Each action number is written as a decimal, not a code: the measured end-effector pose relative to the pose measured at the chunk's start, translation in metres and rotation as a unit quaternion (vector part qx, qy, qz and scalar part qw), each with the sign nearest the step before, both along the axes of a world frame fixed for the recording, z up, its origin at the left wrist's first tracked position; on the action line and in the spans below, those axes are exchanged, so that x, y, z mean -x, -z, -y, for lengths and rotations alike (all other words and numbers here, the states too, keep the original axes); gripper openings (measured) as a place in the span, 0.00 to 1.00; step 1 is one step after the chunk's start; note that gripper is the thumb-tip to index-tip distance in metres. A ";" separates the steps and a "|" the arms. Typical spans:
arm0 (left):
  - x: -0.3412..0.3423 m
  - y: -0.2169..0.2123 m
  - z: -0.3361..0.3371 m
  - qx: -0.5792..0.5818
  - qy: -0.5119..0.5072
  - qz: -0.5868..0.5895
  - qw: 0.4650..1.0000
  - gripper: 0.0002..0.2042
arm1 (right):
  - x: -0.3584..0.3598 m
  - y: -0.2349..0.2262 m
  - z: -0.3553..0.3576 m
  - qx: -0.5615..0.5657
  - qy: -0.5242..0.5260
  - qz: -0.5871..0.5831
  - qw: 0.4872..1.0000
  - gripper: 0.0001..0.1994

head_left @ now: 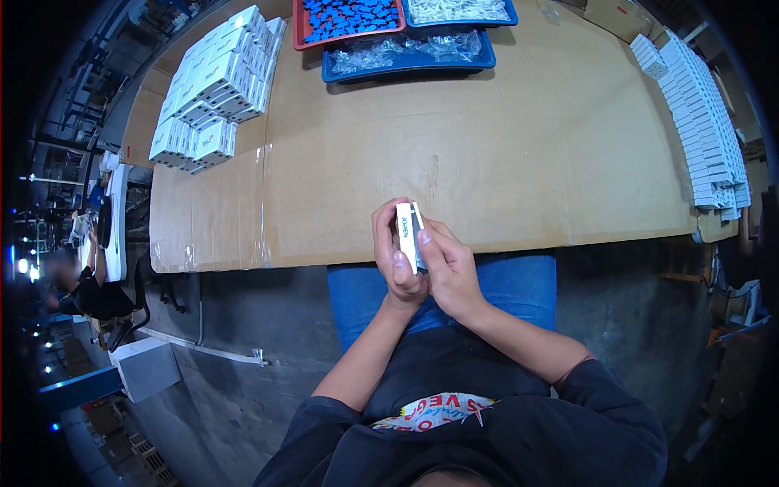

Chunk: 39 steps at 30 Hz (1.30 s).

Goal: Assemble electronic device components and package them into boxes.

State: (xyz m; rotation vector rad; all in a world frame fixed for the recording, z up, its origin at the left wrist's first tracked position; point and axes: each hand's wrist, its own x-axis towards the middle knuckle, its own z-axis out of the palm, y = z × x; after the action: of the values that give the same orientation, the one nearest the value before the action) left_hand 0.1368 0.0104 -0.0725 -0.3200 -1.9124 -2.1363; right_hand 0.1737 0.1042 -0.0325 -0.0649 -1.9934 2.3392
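Just over the table's near edge, a small white box (pixel 406 239) is held upright between both hands. My left hand (pixel 387 247) wraps its left side, with the thumb on the near end. From the right, my right hand (pixel 451 272) closes on the box, its thumb pressed at the right edge. A dark gap runs along that edge behind a narrow white flap, so the box looks partly open there. What lies inside is too small to make out, and the fingers hide the box's far side.
Cardboard covers the table (pixel 349 178). Stacked white boxes (pixel 215 81) stand at the far left, and a long row of white boxes (pixel 702 122) at the right. At the back are a red tray (pixel 302 40) of blue pieces and two blue trays (pixel 406 75). Another person (pixel 97 284) sits far left.
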 end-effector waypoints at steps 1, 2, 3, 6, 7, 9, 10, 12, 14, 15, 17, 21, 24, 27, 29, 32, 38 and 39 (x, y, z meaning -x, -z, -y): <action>0.001 -0.002 0.000 0.000 0.012 0.005 1.000 0.43 | 0.003 0.002 -0.002 -0.012 -0.003 0.013 1.000 0.23; 0.003 -0.003 0.000 0.001 0.011 0.004 1.000 0.43 | 0.006 0.003 -0.005 -0.025 -0.007 0.025 0.999 0.25; 0.005 -0.006 -0.001 0.028 0.017 0.004 0.999 0.46 | 0.009 0.004 -0.008 -0.025 -0.007 0.024 0.999 0.25; 0.009 -0.018 0.004 0.068 0.048 -0.005 0.997 0.55 | 0.017 0.001 -0.027 0.017 -0.047 0.088 0.995 0.28; 0.010 -0.016 0.008 0.106 0.062 -0.002 0.992 0.56 | 0.018 -0.005 -0.032 0.044 -0.070 0.113 0.990 0.29; 0.009 -0.009 0.014 0.088 0.101 0.034 0.990 0.54 | 0.020 -0.002 -0.040 0.089 -0.110 0.153 0.978 0.29; 0.008 -0.014 0.012 0.088 0.102 0.035 0.990 0.54 | 0.019 0.003 -0.043 0.089 -0.109 0.154 0.978 0.29; 0.007 -0.026 0.008 -0.065 0.113 0.218 0.967 0.48 | 0.017 0.011 -0.045 -0.215 -0.068 -0.096 0.969 0.33; 0.007 -0.035 0.008 -0.100 0.127 0.306 0.938 0.40 | 0.015 -0.001 -0.047 -0.241 -0.069 -0.124 0.960 0.41; 0.004 -0.042 0.008 -0.134 0.149 0.353 0.914 0.38 | 0.017 -0.003 -0.049 -0.297 -0.075 -0.170 0.937 0.41; 0.001 -0.055 0.006 -0.166 0.171 0.398 0.886 0.37 | 0.022 -0.002 -0.055 -0.370 -0.090 -0.225 0.897 0.43; -0.005 -0.059 0.002 -0.197 0.210 0.424 0.859 0.35 | 0.030 0.007 -0.062 -0.375 -0.068 -0.284 0.880 0.44; -0.008 -0.054 0.001 -0.217 0.224 0.421 0.852 0.36 | 0.031 0.008 -0.061 -0.400 -0.015 -0.339 0.852 0.45; -0.011 -0.053 0.000 -0.219 0.241 0.413 0.851 0.35 | 0.032 0.012 -0.059 -0.344 0.011 -0.374 0.862 0.43; -0.012 -0.051 -0.001 -0.226 0.234 0.410 0.852 0.33 | 0.035 0.017 -0.060 -0.319 0.021 -0.418 0.850 0.42; -0.013 -0.048 0.001 -0.241 0.242 0.411 0.845 0.32 | 0.034 0.023 -0.057 -0.297 0.032 -0.422 0.856 0.42; -0.012 -0.057 -0.007 -0.194 0.168 0.429 0.866 0.33 | 0.028 0.033 -0.048 -0.204 0.030 -0.288 0.935 0.46; -0.012 -0.048 -0.002 -0.100 0.195 0.410 0.885 0.36 | 0.026 0.032 -0.048 -0.133 0.036 -0.230 0.963 0.47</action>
State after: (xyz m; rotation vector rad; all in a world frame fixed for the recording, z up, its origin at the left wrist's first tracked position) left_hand 0.1485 0.0125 -0.0249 0.3465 -2.0997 -3.0594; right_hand 0.1475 0.1520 -0.0648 0.3762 -1.9917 1.8062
